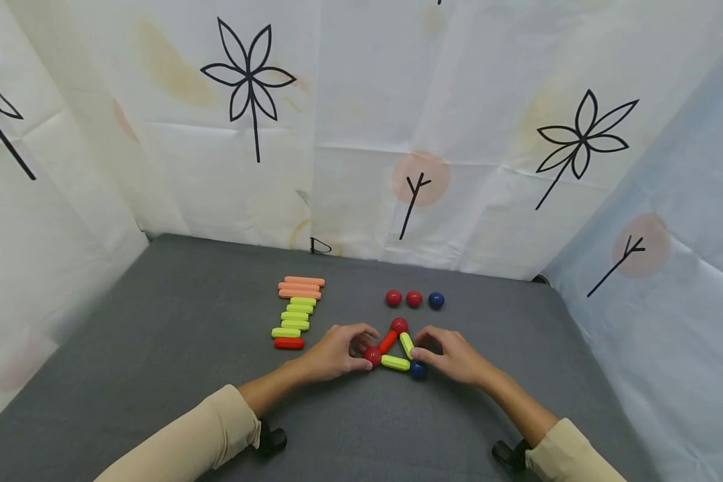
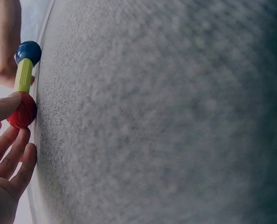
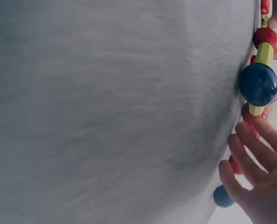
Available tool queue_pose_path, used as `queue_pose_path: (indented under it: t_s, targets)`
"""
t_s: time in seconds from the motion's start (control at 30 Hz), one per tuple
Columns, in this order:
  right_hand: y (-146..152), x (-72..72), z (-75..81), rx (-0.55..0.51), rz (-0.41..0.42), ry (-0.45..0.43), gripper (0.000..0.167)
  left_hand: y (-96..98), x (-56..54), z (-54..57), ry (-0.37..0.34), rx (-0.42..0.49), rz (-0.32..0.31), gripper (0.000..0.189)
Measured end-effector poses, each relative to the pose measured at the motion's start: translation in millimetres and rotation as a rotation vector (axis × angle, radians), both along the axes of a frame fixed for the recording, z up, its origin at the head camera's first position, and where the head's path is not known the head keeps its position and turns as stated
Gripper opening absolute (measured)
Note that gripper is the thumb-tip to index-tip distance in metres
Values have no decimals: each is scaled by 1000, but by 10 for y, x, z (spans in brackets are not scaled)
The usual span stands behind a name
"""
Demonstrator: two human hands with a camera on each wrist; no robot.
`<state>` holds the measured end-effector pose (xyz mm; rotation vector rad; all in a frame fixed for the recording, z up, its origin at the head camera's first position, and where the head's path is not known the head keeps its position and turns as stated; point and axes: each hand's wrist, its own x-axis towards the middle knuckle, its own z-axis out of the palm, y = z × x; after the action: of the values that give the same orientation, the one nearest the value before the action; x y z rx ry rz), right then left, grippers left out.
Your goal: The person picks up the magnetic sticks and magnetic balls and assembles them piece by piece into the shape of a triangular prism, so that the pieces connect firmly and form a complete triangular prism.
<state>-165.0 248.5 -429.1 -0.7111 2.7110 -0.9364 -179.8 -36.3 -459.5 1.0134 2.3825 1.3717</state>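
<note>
Three balls and three sticks form a flat triangle on the grey table. My left hand [image 1: 333, 353] pinches the red ball [image 1: 372, 356] at its left corner between thumb and fingers. A second red ball [image 1: 399, 325] marks the far corner, and a blue ball [image 1: 418, 371] the near right one. Between them lie a red stick [image 1: 388, 342] and two yellow-green sticks [image 1: 395, 363]. With relaxed fingers, my right hand [image 1: 456, 357] rests its thumb at the right yellow-green stick [image 1: 406, 344], beside the blue ball. Its exact contact is partly hidden in the right wrist view.
Behind the triangle sit two loose red balls [image 1: 414, 298] and a loose blue ball [image 1: 436, 300] in a row. To the left, orange sticks [image 1: 301, 288], several yellow-green sticks [image 1: 295, 316] and a red stick [image 1: 289, 343] lie stacked in a column. Patterned white cloth [image 1: 355, 134] encloses the table [image 1: 217, 301].
</note>
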Motion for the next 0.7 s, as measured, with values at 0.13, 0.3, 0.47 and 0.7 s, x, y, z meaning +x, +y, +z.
queue_pose_path:
  t_s: [0.13, 0.3, 0.47, 0.7]
  targets:
    - [-120, -161, 23, -36, -44, 13, 42, 0, 3, 11, -14, -4, 7, 51]
    - [-221, -328, 31, -61, -53, 2, 41, 8, 6, 14, -36, -2, 8, 56]
    - [-268, -403, 17, -57, -41, -12, 33, 13, 0, 14, -46, 1, 7, 57]
    - [-273, -416, -13, -85, -28, -33, 29, 15, -6, 1, -60, 6, 4, 59]
